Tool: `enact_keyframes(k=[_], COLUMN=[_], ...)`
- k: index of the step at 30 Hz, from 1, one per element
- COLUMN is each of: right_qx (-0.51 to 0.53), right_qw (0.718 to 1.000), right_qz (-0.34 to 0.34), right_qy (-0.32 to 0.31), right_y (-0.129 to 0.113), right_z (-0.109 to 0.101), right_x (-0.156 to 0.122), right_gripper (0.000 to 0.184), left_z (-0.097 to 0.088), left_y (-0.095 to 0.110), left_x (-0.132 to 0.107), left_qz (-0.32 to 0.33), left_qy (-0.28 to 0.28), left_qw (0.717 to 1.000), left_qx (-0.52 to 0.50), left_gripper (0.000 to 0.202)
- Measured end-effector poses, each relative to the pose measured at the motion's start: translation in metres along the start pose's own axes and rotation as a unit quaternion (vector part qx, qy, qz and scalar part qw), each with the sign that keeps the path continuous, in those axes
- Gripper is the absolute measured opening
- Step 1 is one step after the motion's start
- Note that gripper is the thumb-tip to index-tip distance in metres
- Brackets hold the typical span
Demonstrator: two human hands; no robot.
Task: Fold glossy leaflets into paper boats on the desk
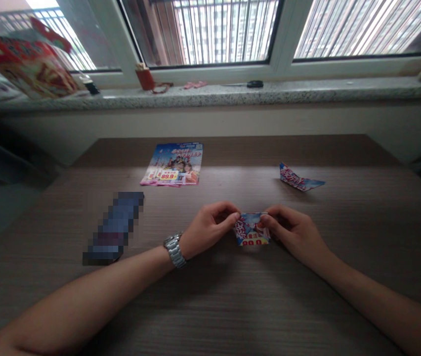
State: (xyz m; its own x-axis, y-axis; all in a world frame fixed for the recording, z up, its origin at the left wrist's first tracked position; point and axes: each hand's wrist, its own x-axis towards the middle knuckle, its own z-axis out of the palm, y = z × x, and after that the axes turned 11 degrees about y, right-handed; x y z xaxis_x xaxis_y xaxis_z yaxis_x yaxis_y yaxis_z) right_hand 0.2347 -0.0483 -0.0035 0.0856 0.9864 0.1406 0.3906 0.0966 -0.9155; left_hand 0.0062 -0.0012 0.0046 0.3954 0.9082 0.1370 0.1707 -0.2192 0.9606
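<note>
Small, glossy, folded rectangle of blue, red and yellow printed paper (252, 233): between the two hands, above the near-middle part of the brown wood-grain table (210, 311). Left hand (212, 226) has its left upper corner, right hand (295, 228) its right upper corner; neither is nearer. Both thumbs lie over the top edge, fingers behind, each pinch closed down to the paper's thickness. Lower edge faces the wearer, free. Long axis: outline a little wider than deep, but close to square; not settled. Contact with the tabletop: cannot tell.

Writing on it: red "89.9" on yellow, cut off along the bottom edge; red Chinese characters just above, partly legible; larger stylised lettering at left, unread.

Left wrist: silver metal link-band watch (175, 250), maker not legible. Beyond the left forearm: dark, flat oblong slab (116, 225), pixelated, any marking lost.

Farther right: folded, winged blue-and-red printed paper piece (299, 181), lettering unread. Farther left: overlapping stack of blue-and-pink printed flyers (181, 163), "89.9" in red on a pale panel, headline too small to read.

Speckled stone sill: black-handled scissors (255, 84); red printed plastic food bag (40, 66), brand unreadable.
</note>
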Motion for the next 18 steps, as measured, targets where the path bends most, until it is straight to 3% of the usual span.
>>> enact_keyframes(k=[5, 18], right_qx=[0.002, -0.038], right_qw=[1.0, 0.999], right_qz=[-0.01, -0.032], right_qy=[-0.015, -0.002], right_y=[-0.0003, -0.0065], right_z=[0.0005, 0.0006], right_x=[-0.0004, -0.0032], right_gripper=[0.027, 0.03], left_z=[0.0006, 0.0002], left_y=[0.0002, 0.0026], left_x=[-0.0012, -0.0018], left_qz=[-0.005, 0.008], left_qy=[-0.019, 0.012], left_qw=[1.0, 1.0], left_qx=[-0.001, 0.024], left_gripper=[0.025, 0.02])
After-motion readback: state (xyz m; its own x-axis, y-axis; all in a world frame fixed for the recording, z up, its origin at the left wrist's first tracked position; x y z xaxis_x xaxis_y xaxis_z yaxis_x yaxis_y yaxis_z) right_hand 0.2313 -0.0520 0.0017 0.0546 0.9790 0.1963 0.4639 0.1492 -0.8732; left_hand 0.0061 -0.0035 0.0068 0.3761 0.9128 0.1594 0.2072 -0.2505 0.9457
